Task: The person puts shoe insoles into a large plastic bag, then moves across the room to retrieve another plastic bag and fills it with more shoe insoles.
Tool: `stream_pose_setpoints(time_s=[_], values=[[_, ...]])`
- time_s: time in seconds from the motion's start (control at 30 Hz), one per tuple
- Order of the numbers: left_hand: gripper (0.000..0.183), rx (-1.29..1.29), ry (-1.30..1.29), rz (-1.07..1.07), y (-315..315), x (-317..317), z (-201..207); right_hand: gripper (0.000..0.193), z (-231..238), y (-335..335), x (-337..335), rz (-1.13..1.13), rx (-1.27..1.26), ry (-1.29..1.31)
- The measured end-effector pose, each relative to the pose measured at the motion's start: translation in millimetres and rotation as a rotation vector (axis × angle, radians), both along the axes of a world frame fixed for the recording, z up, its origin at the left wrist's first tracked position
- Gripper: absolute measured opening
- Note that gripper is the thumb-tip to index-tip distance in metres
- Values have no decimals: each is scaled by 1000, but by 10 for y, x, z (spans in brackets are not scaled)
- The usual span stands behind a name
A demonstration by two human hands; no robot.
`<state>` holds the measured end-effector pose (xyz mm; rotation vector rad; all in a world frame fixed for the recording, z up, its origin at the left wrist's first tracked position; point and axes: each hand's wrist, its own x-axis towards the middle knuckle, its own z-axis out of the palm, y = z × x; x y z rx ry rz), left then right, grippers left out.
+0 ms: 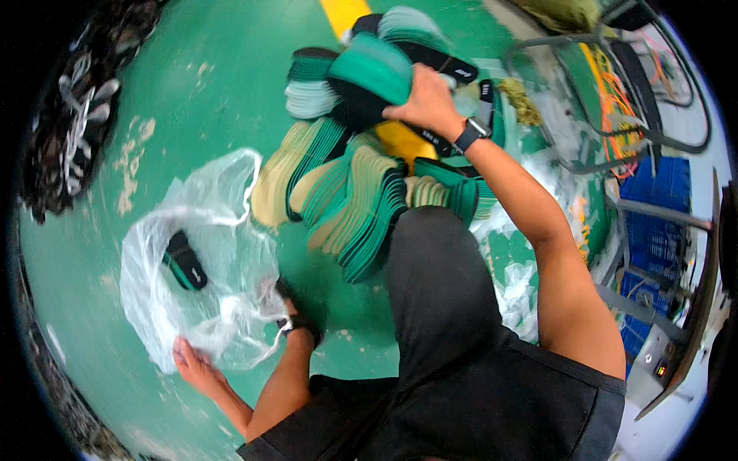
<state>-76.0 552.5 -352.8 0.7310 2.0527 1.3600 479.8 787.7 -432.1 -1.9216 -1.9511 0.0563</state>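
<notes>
One hand [432, 101] forward, gripping insoles [373, 71], left hand [200, 373] low

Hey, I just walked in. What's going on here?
A person is handling insoles by hand. The right hand grips a green and black stack, while the left hand is at the edge of a clear plastic bag on the green floor. At least one black and green insole shows within the bag. More piles of insoles, green and tan, sit close by.
</notes>
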Motion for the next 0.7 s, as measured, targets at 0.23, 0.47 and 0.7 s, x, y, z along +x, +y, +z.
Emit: stream_pose_setpoints(time_s=[0.23,0.47,0.7], values=[[25,2,-175,4,164,227,-28,75,-212,107,-168,-82,-111,42],[28,73,-187,68,143,225,105,97,714,-684,-1872,929,-797,355],[25,-6,28,-66,-367,-199,140,56,442,-419,-3781,915,-1086,786]])
